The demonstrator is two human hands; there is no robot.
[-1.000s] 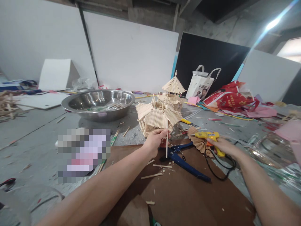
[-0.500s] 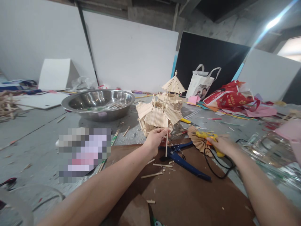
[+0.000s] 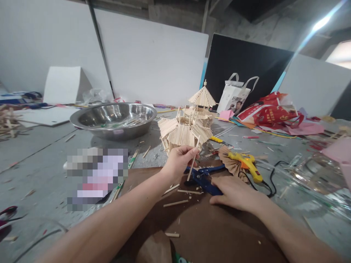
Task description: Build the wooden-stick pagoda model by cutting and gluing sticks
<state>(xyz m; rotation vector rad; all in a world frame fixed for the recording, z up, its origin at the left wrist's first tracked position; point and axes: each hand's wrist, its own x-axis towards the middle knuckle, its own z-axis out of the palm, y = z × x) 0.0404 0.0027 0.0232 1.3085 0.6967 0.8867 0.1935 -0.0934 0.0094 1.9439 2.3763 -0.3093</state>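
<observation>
Between the fingertips of my left hand (image 3: 181, 160) is a thin wooden stick (image 3: 193, 166), tilted, in front of the stick pavilion model (image 3: 182, 134). My right hand (image 3: 229, 190) reaches over the handles of the blue cutter (image 3: 204, 182), thumb and fingers apart around them; whether it grips them firmly is unclear. The cutter lies on a brown board (image 3: 219, 230). A yellow glue gun (image 3: 248, 164) rests on a pleated brown paper fan (image 3: 230, 165), right of the cutter.
A steel basin (image 3: 115, 120) stands at the back left. Loose stick pieces (image 3: 175, 203) lie on the board. Behind the glue gun are a yellow knife (image 3: 216, 140), a red bag (image 3: 271, 111) and a white bag (image 3: 233, 96). A clear container (image 3: 315, 168) sits at the right.
My right hand has let go of the glue gun and moved left to the cutter's handles. My left hand has shifted slightly left, and its stick is now more tilted.
</observation>
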